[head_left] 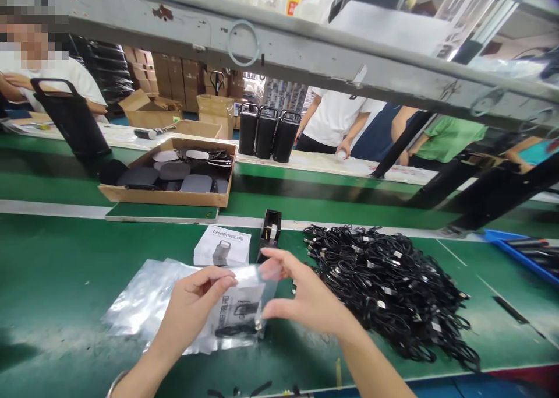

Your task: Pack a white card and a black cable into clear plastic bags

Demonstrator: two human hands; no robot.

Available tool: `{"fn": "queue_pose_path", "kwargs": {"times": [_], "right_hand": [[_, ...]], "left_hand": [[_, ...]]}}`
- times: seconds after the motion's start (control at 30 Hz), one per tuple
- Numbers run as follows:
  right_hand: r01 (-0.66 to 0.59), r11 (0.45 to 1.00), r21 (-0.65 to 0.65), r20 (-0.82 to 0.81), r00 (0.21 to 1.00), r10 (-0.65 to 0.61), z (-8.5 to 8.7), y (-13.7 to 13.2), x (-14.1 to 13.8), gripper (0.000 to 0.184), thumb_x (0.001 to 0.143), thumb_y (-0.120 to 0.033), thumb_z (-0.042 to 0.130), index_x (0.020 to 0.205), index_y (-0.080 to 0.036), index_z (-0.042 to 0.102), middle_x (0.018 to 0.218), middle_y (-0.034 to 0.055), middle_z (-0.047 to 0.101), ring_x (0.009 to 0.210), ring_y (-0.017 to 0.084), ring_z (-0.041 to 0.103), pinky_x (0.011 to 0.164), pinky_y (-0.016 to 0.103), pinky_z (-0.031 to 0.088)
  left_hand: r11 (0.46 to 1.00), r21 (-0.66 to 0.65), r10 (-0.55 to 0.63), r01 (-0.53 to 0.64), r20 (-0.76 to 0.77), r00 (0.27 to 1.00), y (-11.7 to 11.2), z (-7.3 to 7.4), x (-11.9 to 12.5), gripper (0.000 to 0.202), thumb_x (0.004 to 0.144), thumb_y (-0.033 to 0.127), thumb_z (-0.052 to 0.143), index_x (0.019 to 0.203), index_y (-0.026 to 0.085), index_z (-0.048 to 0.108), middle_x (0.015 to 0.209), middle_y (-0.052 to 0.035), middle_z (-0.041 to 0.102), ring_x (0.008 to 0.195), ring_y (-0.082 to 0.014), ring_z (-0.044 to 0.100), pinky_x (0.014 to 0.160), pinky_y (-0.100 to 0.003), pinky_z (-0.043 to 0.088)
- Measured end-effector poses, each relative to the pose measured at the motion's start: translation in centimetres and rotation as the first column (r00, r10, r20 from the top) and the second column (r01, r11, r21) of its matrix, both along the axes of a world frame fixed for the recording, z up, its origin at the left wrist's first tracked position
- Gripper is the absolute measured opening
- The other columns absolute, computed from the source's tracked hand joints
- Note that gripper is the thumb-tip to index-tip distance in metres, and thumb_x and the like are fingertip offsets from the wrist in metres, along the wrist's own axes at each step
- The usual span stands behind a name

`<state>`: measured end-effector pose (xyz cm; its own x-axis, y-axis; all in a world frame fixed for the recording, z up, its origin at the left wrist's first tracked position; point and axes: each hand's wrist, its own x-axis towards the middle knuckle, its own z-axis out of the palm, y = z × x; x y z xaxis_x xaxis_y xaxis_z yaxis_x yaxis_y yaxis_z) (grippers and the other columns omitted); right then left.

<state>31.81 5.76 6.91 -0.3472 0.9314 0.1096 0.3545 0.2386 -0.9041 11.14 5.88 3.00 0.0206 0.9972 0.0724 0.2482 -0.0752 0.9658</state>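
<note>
My left hand (pixel 187 307) pinches the upper edge of a clear plastic bag (pixel 267 290) between thumb and fingers. Through the film show a printed leaflet (pixel 222 312) and a coiled black cable (pixel 238 330). At the bag's right edge my right hand (pixel 305 296) is open, thumb and fingers spread apart, with its fingertips partly behind the film. More clear bags (pixel 135 299) lie flat under and left of my left hand. A stack of printed leaflets (pixel 223 240) sits just beyond the bag, beside a black tape dispenser (pixel 271 220).
A large heap of black cables (pixel 384 293) covers the green table on the right. Behind stands a cardboard box (pixel 166 197) of dark flat parts. Black handled speaker-like devices (pixel 265 133) line the far side. A metal shelf beam (pixel 297 60) crosses overhead. Several people work opposite.
</note>
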Motion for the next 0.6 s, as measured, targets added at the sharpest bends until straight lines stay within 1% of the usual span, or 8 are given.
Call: {"fn": "queue_pose_path", "kwargs": {"times": [0.07,0.1,0.17,0.23,0.33,0.43,0.53,0.6], "right_hand": [[0.038,0.999,-0.039,0.044,0.998,-0.036,-1.0,0.2,-0.7,0.023,0.069,-0.027,0.067,0.09,-0.018,0.064,0.081,0.001,0.065,0.077,0.015,0.058,0.073,0.026,0.045],[0.05,0.998,-0.046,0.046,0.998,-0.048,-1.3,0.3,-1.0,0.01,0.073,-0.026,0.062,0.078,-0.018,0.066,0.074,0.0006,0.065,0.072,0.014,0.058,0.068,0.025,0.045],[0.049,0.998,-0.041,0.029,0.998,-0.048,-1.7,0.5,-1.3,0.011,0.076,-0.022,0.059,0.071,-0.017,0.067,0.07,0.0006,0.065,0.069,0.013,0.057,0.064,0.023,0.044],[0.034,0.999,-0.011,0.016,0.999,-0.034,-1.9,0.7,-1.3,0.012,0.076,-0.018,0.058,0.076,-0.019,0.069,0.074,0.0006,0.066,0.07,0.013,0.058,0.064,0.023,0.045],[0.017,0.997,0.072,0.0,1.0,-0.017,-2.6,0.6,-0.9,0.023,0.076,-0.008,0.051,0.081,-0.022,0.07,0.079,0.0004,0.067,0.074,0.013,0.06,0.069,0.024,0.046],[0.024,0.981,0.192,0.006,1.0,-0.025,-3.5,0.2,-0.8,0.032,0.075,-0.002,0.047,0.082,-0.023,0.07,0.082,0.001,0.067,0.078,0.013,0.06,0.073,0.024,0.047],[-0.005,0.939,0.344,0.104,0.994,-0.033,-4.1,-0.3,-1.0,0.033,0.077,-0.004,0.044,0.084,-0.023,0.07,0.086,0.0037,0.065,0.08,0.014,0.06,0.07,0.025,0.047],[-0.056,0.915,0.401,0.167,0.986,-0.013,-4.2,-0.5,-1.1,0.031,0.08,-0.007,0.043,0.084,-0.023,0.069,0.087,0.0044,0.064,0.082,0.014,0.059,0.07,0.025,0.046]], "left_hand": [[1.0,-0.011,-0.012,0.012,-0.028,1.0,0.1,-0.1,0.2,0.017,0.067,0.038,0.064,0.074,0.023,0.068,0.071,-0.0008,0.07,0.068,-0.0188,0.062,0.063,-0.027,0.05],[1.0,-0.021,-0.022,0.021,-0.041,0.999,0.1,-0.1,0.2,0.017,0.066,0.037,0.065,0.075,0.024,0.069,0.072,-0.0009,0.071,0.069,-0.0194,0.062,0.064,-0.028,0.051],[0.998,-0.041,-0.045,0.042,-0.057,0.997,0.2,-0.2,0.2,0.015,0.066,0.035,0.064,0.075,0.024,0.07,0.074,-0.0012,0.071,0.071,-0.0205,0.064,0.066,-0.029,0.052],[0.995,-0.058,-0.088,0.084,-0.06,0.994,0.2,-0.3,-0.1,0.014,0.069,0.033,0.061,0.072,0.025,0.071,0.077,-0.0017,0.072,0.075,-0.0218,0.064,0.07,-0.031,0.052],[0.986,-0.094,-0.142,0.139,-0.017,0.99,0.3,-0.5,-0.9,0.016,0.069,0.033,0.061,0.074,0.024,0.072,0.085,-0.0029,0.072,0.085,-0.0242,0.063,0.077,-0.032,0.05],[0.972,-0.204,-0.083,0.117,0.167,0.982,0.3,-0.6,-1.6,0.029,0.072,0.043,0.056,0.09,0.023,0.068,0.096,-0.0049,0.07,0.086,-0.0232,0.063,0.075,-0.032,0.05],[0.943,-0.304,-0.004,0.135,0.393,0.92,0.3,-0.8,-1.5,0.051,0.076,0.058,0.044,0.114,0.024,0.052,0.102,-0.0063,0.067,0.084,-0.022,0.064,0.071,-0.034,0.051],[0.933,-0.323,-0.034,0.159,0.362,0.932,0.1,-1.2,-1.1,0.051,0.07,0.058,0.053,0.105,0.021,0.056,0.088,-0.005,0.07,0.077,-0.0218,0.065,0.067,-0.032,0.05]]}}
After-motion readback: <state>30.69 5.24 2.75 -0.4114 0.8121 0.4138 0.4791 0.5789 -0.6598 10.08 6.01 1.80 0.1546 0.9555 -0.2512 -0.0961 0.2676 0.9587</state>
